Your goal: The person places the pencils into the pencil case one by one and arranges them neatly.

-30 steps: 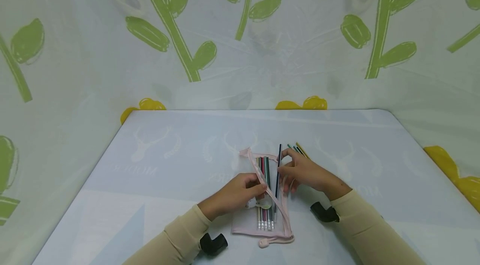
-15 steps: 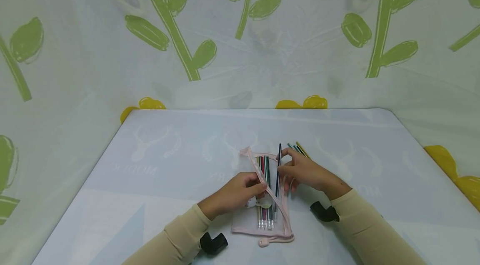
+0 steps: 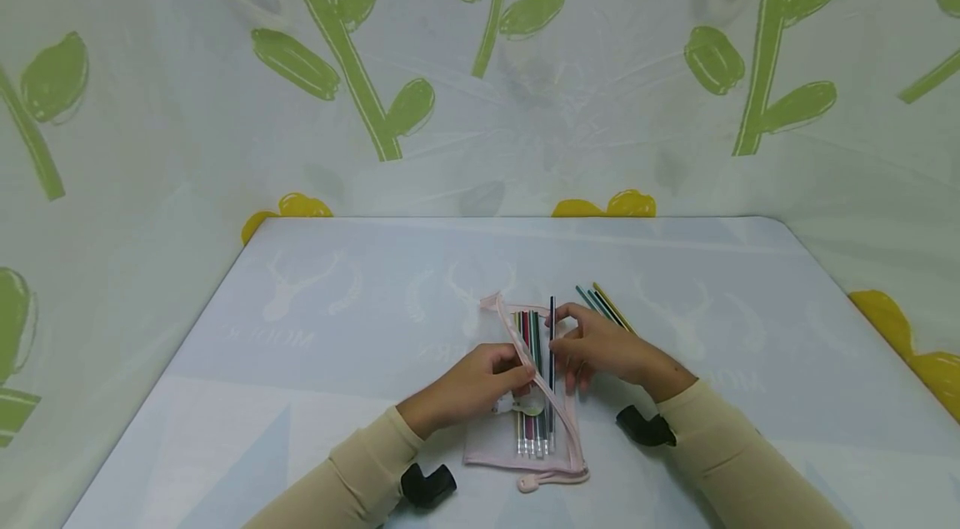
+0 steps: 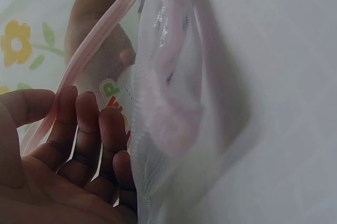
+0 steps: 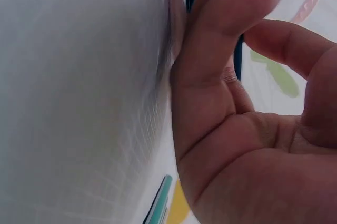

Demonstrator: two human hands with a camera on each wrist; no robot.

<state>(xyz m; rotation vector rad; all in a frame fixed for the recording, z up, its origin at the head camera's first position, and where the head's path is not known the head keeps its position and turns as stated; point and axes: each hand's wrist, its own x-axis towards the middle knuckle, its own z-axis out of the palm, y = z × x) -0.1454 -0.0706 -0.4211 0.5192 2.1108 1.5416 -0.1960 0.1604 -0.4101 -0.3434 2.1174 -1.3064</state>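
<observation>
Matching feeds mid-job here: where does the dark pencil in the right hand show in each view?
Head: dark pencil right of centre, below mid-height, pinched by the right hand.
Left wrist: I can't make it out.
Right wrist: dark pencil at upper centre, partly hidden by the fingers.
Shared landmark: pink pouch trim, lower right of centre in head, upper left in left wrist, top centre in right wrist.

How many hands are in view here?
2. The left hand pinches an edge of the pink-trimmed mesh zip pouch; the right hand holds a dark pencil at the pouch's other side. No others seem hidden.
</observation>
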